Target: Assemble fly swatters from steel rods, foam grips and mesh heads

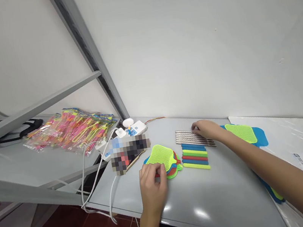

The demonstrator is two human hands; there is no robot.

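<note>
Fingers of the right hand are set at the far side of the rods; whether any rod is grasped cannot be told

The rods are laid side by side on the table, long axis roughly left to right, right ends angled slightly nearer the viewer; most of their length lies left of these fingers, the right hand being the nearer. Just beside their near side, coloured sticks are lined up almost parallel. Farther left, stacked nets are met at the near edge by the curled left hand; its grip cannot be judged. Other nets are seen beyond the right forearm. On the left shelf, pink and yellow items are held in clear bags
</note>
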